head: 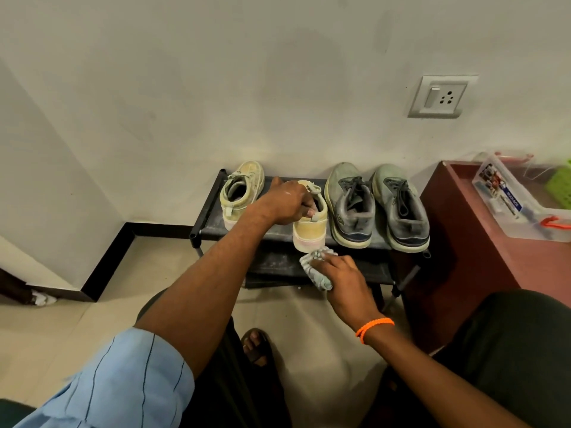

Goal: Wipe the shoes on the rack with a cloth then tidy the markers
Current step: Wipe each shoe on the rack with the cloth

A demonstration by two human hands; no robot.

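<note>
— What are your hands doing right now?

— My left hand point(285, 200) is gripping the collar of a yellow sneaker point(310, 225), fingers hooked down inside its opening and thumb outside, so it is closed around the shoe. My right hand point(343, 281) is curling around a crumpled grey-green cloth point(316, 267), fingers bent over it and pressing it just under the sneaker's heel.

— How is that sneaker looking?

— It is showing a pale yellow fabric upper, a thick off-white sole with a pinkish band, and grime along the heel. It is sitting at the front edge of the black shoe rack point(213, 196), heel towards me.

— And the rest?

— Its partner, the other yellow sneaker point(241, 193), is standing just beyond my left knuckles, further to the left on the same shelf. To the right of my left fingers, a pair of grey running shoes point(377, 205) is sitting side by side, dusty, with dark laces and pale soles. Well to the right of my right hand, a clear plastic box point(509, 196) is resting on a reddish-brown cabinet point(469, 242); I cannot tell whether markers are inside.
</note>
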